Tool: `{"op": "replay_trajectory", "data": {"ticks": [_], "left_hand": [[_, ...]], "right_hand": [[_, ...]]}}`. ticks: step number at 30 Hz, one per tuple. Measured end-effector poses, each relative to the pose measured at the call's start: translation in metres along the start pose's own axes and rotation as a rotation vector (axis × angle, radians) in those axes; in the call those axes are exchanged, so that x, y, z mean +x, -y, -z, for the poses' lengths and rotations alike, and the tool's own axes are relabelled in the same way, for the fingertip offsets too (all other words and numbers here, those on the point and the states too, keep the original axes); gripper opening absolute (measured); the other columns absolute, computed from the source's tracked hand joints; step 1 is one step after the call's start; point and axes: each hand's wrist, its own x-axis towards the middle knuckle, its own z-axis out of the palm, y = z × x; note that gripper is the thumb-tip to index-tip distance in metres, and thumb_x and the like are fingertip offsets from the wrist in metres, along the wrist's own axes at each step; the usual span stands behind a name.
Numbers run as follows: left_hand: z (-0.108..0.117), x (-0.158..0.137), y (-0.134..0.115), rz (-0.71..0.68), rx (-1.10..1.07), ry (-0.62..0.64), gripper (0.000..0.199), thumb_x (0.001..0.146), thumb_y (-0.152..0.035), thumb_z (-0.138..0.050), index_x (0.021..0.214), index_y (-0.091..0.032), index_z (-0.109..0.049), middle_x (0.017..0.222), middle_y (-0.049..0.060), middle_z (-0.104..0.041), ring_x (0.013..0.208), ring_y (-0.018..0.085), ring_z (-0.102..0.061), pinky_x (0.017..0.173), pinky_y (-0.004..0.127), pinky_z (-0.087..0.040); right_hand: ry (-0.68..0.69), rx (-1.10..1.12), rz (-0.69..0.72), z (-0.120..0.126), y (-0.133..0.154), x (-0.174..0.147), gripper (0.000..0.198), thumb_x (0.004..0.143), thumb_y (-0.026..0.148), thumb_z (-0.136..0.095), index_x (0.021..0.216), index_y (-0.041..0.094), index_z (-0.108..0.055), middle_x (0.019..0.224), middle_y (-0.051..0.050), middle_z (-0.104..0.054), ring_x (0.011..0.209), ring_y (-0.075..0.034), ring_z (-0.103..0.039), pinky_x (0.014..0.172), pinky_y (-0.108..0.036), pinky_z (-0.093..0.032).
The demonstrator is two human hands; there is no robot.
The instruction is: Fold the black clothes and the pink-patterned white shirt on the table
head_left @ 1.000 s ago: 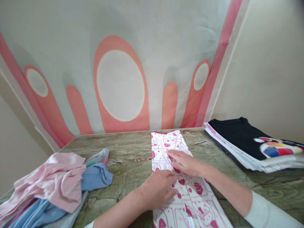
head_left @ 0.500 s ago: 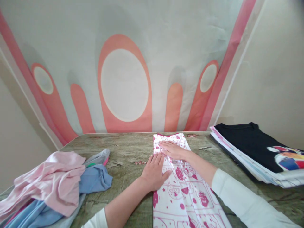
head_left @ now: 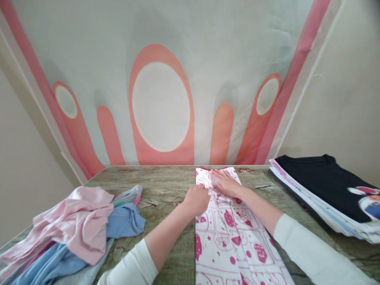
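Note:
A white shirt (head_left: 228, 241) with a magenta print lies in a long narrow strip on the table, its magenta collar edge at the far end. My left hand (head_left: 197, 199) is at the strip's left edge, fingers curled inward and closed on the fabric; the fingertips are partly hidden. Farther up the strip, my right hand (head_left: 225, 183) rests flat on the cloth near the collar with its fingers stretched out. Small creases show in the fabric between the two hands.
To the left, a loose heap holds a pink garment (head_left: 86, 221) and a blue garment (head_left: 126, 221). A stack of folded clothes topped by a black shirt (head_left: 314, 182) sits at the right. The wood-patterned table (head_left: 160, 245) ends at a wall with a coral design.
My left hand has gone from lying flat to curled closed at the shirt's left edge. My right hand stays flat and is slightly nearer the collar. The view has shifted slightly.

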Motion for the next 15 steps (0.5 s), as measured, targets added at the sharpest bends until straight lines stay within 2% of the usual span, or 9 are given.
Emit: {"op": "replay_trajectory", "data": {"ticks": [2,5,7,10,15], "left_hand": [[-0.003,0.024,0.016,0.059,-0.046,-0.069,0.028,0.086,-0.017,-0.036,0.109,-0.016,-0.054,0.111,0.013,-0.055,0.104,0.025,-0.052,0.086,0.039,-0.041],[-0.012,0.062,0.049,0.165,-0.221,-0.182,0.04,0.081,-0.01,-0.043,0.121,-0.016,-0.044,0.121,0.014,-0.048,0.114,0.024,-0.044,0.094,0.038,-0.035],[-0.018,0.084,0.073,0.17,-0.257,-0.171,0.036,0.082,-0.011,-0.042,0.118,-0.012,-0.045,0.121,0.015,-0.048,0.115,0.024,-0.044,0.095,0.038,-0.035],[-0.021,0.107,0.105,0.09,-0.304,-0.111,0.037,0.079,-0.018,-0.053,0.115,-0.012,-0.048,0.116,0.012,-0.051,0.107,0.021,-0.049,0.092,0.032,-0.038],[-0.014,0.134,0.137,-0.074,-0.359,0.075,0.037,0.069,-0.027,-0.067,0.103,-0.016,-0.057,0.105,0.004,-0.059,0.096,0.017,-0.053,0.085,0.026,-0.041]], "right_hand": [[0.014,0.04,0.034,0.001,0.003,-0.009,0.065,0.09,0.057,-0.017,0.142,0.018,-0.027,0.148,-0.007,-0.023,0.136,-0.022,-0.014,0.11,-0.043,-0.009],[0.039,0.09,0.064,0.001,0.006,-0.019,0.065,0.09,0.057,-0.019,0.141,0.018,-0.029,0.147,-0.008,-0.023,0.135,-0.023,-0.017,0.109,-0.044,-0.011],[0.042,0.102,0.06,0.0,0.008,-0.022,0.065,0.09,0.058,-0.019,0.141,0.019,-0.027,0.148,-0.007,-0.022,0.136,-0.023,-0.017,0.109,-0.044,-0.01],[0.04,0.105,0.048,-0.001,0.01,-0.024,0.064,0.09,0.058,-0.019,0.142,0.02,-0.026,0.148,-0.006,-0.021,0.136,-0.022,-0.015,0.11,-0.043,-0.008],[0.026,0.114,0.047,-0.001,0.01,-0.023,0.064,0.09,0.058,-0.02,0.142,0.021,-0.027,0.148,-0.006,-0.023,0.136,-0.022,-0.015,0.11,-0.043,-0.008]]}}
